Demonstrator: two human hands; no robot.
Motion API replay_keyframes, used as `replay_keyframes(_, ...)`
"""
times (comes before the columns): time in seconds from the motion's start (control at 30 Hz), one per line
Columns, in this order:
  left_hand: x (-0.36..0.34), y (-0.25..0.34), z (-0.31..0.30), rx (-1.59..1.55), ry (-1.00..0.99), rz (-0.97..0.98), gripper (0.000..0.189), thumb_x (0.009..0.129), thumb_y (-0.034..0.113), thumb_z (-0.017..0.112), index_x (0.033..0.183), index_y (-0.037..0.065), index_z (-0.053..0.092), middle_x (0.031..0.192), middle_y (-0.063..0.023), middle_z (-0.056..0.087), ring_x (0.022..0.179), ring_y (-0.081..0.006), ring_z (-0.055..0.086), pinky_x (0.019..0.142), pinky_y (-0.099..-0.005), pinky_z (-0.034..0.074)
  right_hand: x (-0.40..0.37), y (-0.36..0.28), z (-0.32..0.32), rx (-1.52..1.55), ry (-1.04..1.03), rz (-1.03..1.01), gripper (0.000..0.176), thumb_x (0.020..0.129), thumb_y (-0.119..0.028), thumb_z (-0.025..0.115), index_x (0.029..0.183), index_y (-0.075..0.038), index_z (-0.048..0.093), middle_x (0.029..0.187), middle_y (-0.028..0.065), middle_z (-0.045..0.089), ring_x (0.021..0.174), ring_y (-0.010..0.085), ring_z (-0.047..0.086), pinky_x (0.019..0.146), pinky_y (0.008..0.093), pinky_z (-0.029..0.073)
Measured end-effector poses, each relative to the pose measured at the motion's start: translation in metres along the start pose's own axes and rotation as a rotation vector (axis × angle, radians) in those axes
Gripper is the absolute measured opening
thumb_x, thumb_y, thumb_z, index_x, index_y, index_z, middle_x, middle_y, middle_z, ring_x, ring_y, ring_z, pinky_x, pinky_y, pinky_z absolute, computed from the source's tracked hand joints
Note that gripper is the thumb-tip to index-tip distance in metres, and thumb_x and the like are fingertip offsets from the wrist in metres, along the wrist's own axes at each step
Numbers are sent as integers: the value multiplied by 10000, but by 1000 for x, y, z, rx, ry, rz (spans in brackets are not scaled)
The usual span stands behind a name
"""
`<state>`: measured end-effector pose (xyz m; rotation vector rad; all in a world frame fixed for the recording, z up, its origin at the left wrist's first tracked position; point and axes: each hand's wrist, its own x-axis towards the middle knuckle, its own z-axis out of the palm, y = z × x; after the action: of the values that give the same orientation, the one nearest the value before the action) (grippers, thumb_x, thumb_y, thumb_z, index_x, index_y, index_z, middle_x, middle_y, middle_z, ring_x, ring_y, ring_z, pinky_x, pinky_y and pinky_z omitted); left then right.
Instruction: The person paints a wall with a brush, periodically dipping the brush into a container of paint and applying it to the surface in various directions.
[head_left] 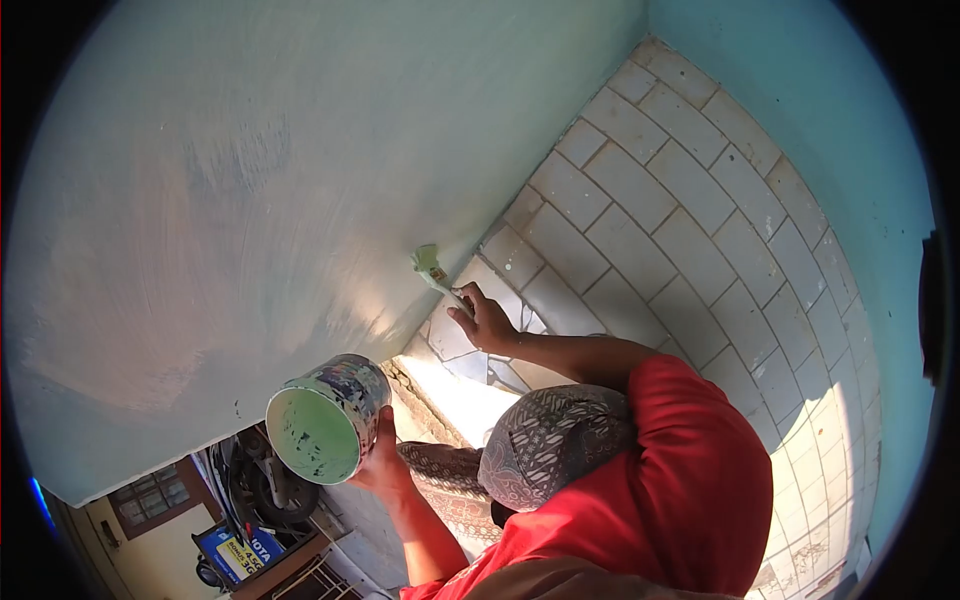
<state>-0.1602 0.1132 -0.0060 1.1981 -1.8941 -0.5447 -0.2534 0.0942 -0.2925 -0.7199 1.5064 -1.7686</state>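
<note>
My right hand [487, 321] is closed round the handle of a paintbrush [433, 270]. Pale green paint covers the brush's bristles, which are at the lower part of the painted wall [250, 180], near where it meets the tiled floor. Lower left, my left hand [384, 462] grips the side of a paint-stained bucket [362, 392]. The bucket is tilted so its mouth faces the view, showing light green paint on its inner wall and bottom. Streaky green and pinkish patches mark the wall.
Tiles [625, 240] cover the floor to the right, ending at a turquoise wall [830, 110]. Patterned cloth [555, 445] lies between my red-sleeved arms. Beyond the wall's edge at lower left are a motorbike [285, 490], a blue and yellow sign [240, 555] and a window [150, 500].
</note>
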Motion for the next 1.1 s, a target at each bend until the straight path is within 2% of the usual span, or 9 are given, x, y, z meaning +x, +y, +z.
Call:
replay_keyframes(0.2, -3, -10, -23, 26, 49, -8, 749, 723, -109, 807, 1405, -56, 504, 1380, -193, 594, 1208, -301, 613, 1064, -431, 508, 51, 30, -137, -60, -95, -31, 275, 969, -255, 738, 1067, -40, 597, 805, 124, 687, 717, 171, 636, 681, 347, 486)
replay_keyframes(0.3, -3, -18, -30, 71, 37, -28, 738, 727, -104, 809, 1399, -62, 505, 1381, -192, 594, 1198, -293, 620, 1051, -424, 518, 102, 34, -253, 4, 159, 207, 297, 977, -266, 740, 1051, -7, 614, 765, 27, 639, 675, 130, 535, 625, 331, 450)
replay_keyframes(0.43, -5, -13, -26, -64, 85, -63, 736, 685, -59, 870, 1354, -59, 564, 1336, -169, 638, 1163, -282, 633, 1022, -405, 520, 122, 49, -328, -168, 482, 115, 352, 992, -307, 717, 1139, -9, 600, 765, 37, 627, 636, 118, 512, 583, 305, 429)
replay_keyframes(0.5, -4, -19, -29, -71, 81, -65, 736, 679, -51, 875, 1348, -54, 568, 1325, -165, 643, 1156, -283, 635, 1023, -409, 518, 125, 58, -325, -40, 875, 55, 386, 1003, -330, 696, 1157, 3, 580, 762, 47, 632, 644, 127, 528, 597, 329, 442)
replay_keyframes(0.7, 12, -45, -54, -122, 47, 11, 735, 658, -2, 905, 1318, -39, 584, 1270, -139, 663, 1137, -272, 632, 1016, -405, 512, 58, 45, -86, -165, 510, 22, 396, 997, -339, 680, 1148, -37, 473, 672, 127, 606, 584, 287, 601, 592, 437, 452)
replay_keyframes(0.8, 24, -47, -55, -56, -20, 97, 783, 651, 30, 925, 1342, -27, 562, 1279, -128, 656, 1142, -269, 627, 1023, -403, 498, -12, 29, -7, -188, 19, 106, 385, 998, -353, 675, 1158, -53, 494, 642, 159, 602, 572, 353, 602, 577, 463, 435)
replay_keyframes(0.93, 38, -71, -70, -49, -72, 241, 882, 622, 64, 957, 1384, -6, 518, 1308, -117, 633, 1172, -269, 612, 1055, -402, 465, -42, 21, 30, -275, -554, -221, 356, 996, -322, 702, 1114, -14, 568, 842, 133, 702, 773, 225, 657, 735, 380, 504)
replay_keyframes(0.97, 41, -76, -77, -69, -70, 241, 882, 622, 64, 957, 1384, -6, 518, 1308, -117, 633, 1172, -269, 612, 1055, -402, 465, -40, -20, 20, -337, -662, 5, 330, 989, -300, 717, 1099, -17, 588, 888, 114, 714, 822, 215, 679, 766, 370, 523)
replay_keyframes(1.1, 48, -97, -99, -162, -198, 243, 978, 589, 65, 959, 1423, 15, 450, 1318, -122, 611, 1199, -256, 600, 1059, -396, 461, -23, -45, -26, -180, -313, 150, 282, 940, -188, 759, 1074, 14, 616, 852, 77, 716, 672, 113, 632, 620, 297, 499)
